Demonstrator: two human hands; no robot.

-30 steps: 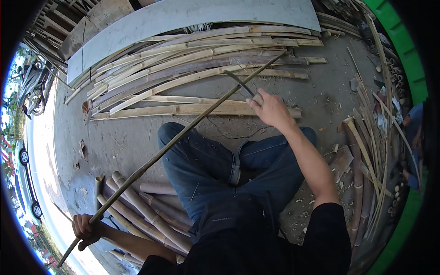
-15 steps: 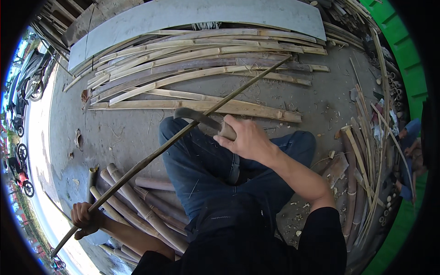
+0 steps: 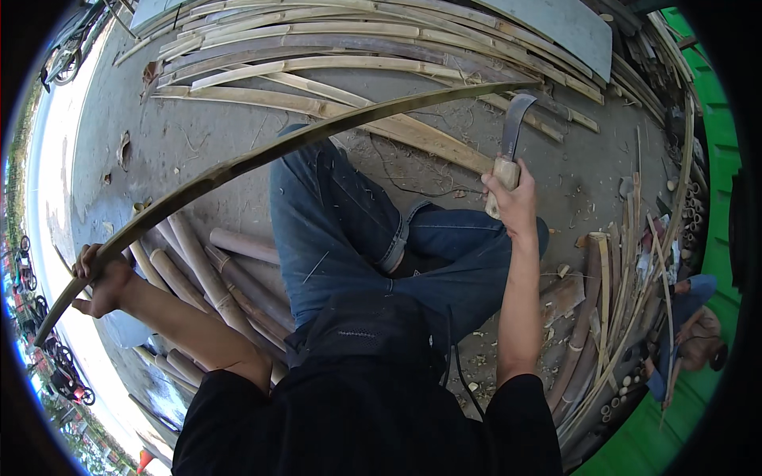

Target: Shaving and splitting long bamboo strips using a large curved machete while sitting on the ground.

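Observation:
My left hand (image 3: 105,278) is closed round a long bamboo strip (image 3: 294,141) near its lower left end. The strip slants up and to the right over my crossed legs, and its far tip reaches over the split bamboo on the ground. In my right hand (image 3: 514,200) is a curved knife (image 3: 516,125), gripped by its pale wooden handle. Its hooked blade points up, away from me, just below the strip's far end and apart from my left hand. Nothing else touches either hand.
Long split bamboo pieces (image 3: 333,65) lie ahead on the concrete floor (image 3: 103,170). Thick bamboo poles (image 3: 198,262) rest at my left, thin strips (image 3: 607,293) at my right. Another person (image 3: 686,337) sits at the far right by a green wall (image 3: 718,230).
The knife has come off the strip and moved right, its blade turning upward. My left hand has shifted up and left with the strip, which now lies flatter across the view.

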